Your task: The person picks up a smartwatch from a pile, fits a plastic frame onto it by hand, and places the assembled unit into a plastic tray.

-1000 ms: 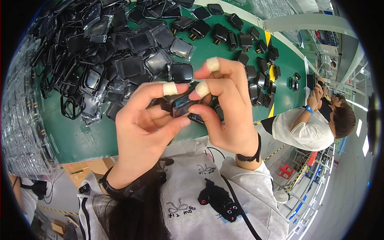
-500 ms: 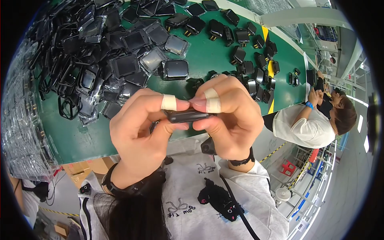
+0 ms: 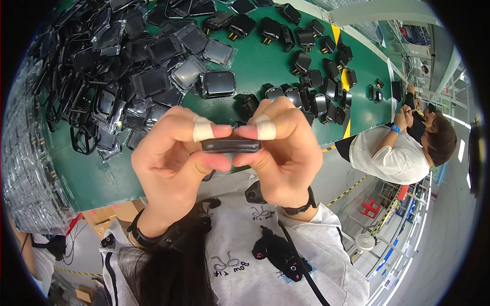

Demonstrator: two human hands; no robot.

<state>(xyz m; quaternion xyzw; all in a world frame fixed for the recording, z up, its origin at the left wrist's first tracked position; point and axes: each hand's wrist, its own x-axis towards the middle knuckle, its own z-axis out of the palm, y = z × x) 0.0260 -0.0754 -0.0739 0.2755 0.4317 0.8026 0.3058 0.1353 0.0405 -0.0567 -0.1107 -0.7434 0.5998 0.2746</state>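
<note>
Black casing (image 3: 231,146) is held up between the two hands, its long, narrow edge turned toward the camera. The left hand (image 3: 169,159) has the casing's left end clamped, index finger on top and thumb underneath; the right hand (image 3: 287,148) pinches the right end in the same manner. Both index fingertips rest along the upper side with a small gap between them, and the thumb tips lie near each other below, also apart. Each index finger wears a pale wrap, one on the left finger (image 3: 202,129) and one on the right finger (image 3: 266,127). What the curled fingers behind the casing touch cannot be told.

In the view, the casing sits over the near part of the green table (image 3: 109,178). Just beyond the hands lies a black unit with a grey screen (image 3: 219,83), face up. Left of it spreads a heap of dark screen panels (image 3: 153,82), many in clear film, with open black frames (image 3: 83,140) at its near edge. Beyond the right hand stand black units with gold prongs (image 3: 270,30), some near the yellow-and-black tape (image 3: 347,122). Farther right sits a co-worker in a white shirt (image 3: 383,158).
</note>
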